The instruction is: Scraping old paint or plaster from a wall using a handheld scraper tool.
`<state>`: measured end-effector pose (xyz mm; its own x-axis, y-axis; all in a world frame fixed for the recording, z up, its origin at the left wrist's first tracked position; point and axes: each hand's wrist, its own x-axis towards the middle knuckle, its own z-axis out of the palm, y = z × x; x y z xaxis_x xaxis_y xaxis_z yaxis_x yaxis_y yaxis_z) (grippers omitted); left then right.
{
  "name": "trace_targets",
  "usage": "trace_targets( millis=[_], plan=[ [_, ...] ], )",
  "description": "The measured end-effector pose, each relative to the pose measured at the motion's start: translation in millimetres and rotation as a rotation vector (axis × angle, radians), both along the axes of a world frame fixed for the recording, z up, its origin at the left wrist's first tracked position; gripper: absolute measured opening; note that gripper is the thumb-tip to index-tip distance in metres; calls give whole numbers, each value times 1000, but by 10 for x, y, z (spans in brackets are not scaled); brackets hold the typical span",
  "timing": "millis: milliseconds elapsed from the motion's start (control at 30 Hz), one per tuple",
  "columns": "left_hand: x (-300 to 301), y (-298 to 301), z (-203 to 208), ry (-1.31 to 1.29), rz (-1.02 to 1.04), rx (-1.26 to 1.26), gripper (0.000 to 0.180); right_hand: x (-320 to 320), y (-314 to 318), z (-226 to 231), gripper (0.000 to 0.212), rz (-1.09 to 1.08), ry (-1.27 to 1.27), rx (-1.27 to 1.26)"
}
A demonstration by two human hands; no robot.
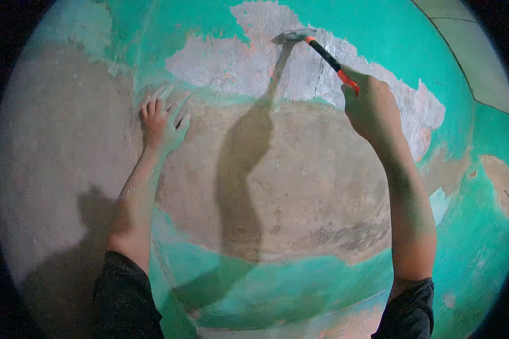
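Observation:
In my right hand [373,107], raised at the upper right, is a hammer [326,56] with a black and orange-red handle. Its grey metal head lies at or very close to a pale, bare patch [220,65] on the wall; actual contact is hard to tell. My fingers wrap round the lower end of the handle. To the left, my left hand [163,121] rests against the wall with its fingers spread, holding nothing. It sits near a wall corner, where green paint meets bare plaster.
Green paint [373,28] covers much of the wall, with ragged edges round the stripped areas. A large brown plaster area [316,169] lies between my arms. Bare grey-brown wall [56,147] fills the left side. A pale panel [481,56] borders the upper right. My arms cast dark shadows.

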<state>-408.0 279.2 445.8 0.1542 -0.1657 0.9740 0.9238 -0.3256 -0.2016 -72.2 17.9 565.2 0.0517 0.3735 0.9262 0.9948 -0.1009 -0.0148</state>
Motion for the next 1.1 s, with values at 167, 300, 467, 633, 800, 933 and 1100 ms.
trace_targets(
  millis=[167, 300, 467, 633, 800, 933, 1100],
  plan=[
    [14, -2, -11, 6, -4, -27, 57, -11, 20, 64, 36, 7, 25, -15],
    [-58, 51, -12, 24, -55, 37, 56, -82, -9, 118, 35, 22, 17, 26],
    [-45, 50, -14, -1, -58, 6, 55, -111, 2, 183, 36, 22, -7, 20],
    [-49, 60, -13, -1, -71, 1, 56, -163, -47, 228, 35, 80, -7, 59],
    [-45, 75, -24, -15, -87, -15, 55, -222, -65, 254, 38, 11, -22, 1],
    [-70, 102, -10, -5, -103, 19, 55, -228, -7, 281, 36, 74, -8, 56],
    [-20, 84, -12, 0, -114, 23, 55, -336, -76, 251, 36, 73, -73, 32]
  ],
)
